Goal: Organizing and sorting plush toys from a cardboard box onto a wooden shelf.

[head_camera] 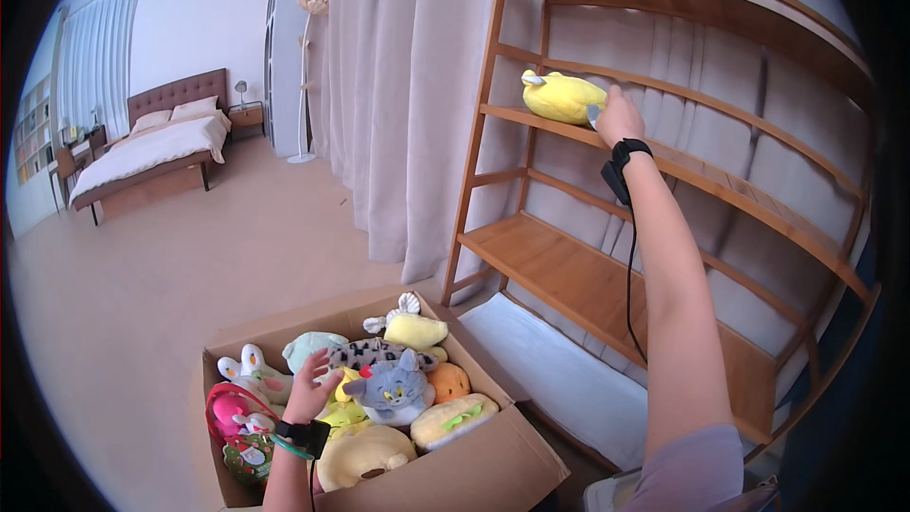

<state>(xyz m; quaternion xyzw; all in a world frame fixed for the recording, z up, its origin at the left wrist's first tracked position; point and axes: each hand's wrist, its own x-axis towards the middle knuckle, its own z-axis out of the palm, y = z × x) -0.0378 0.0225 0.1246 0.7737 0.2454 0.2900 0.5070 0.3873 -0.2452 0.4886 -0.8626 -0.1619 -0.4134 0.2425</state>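
My right hand holds the right end of a yellow plush toy, which lies on its side on a middle shelf of a wooden rack. My left hand, fingers apart and holding nothing, hovers over a cardboard box full of plush toys. Near it are a grey cat plush, a mint-green plush and a white rabbit plush. A sandwich-shaped plush, an orange round plush and a large beige plush lie there too.
The rack's lower shelf spreads below my right arm, with a white sheet-like surface beneath. Long curtains hang behind and beside the rack. A bed and a white floor lamp stand farther off on the left.
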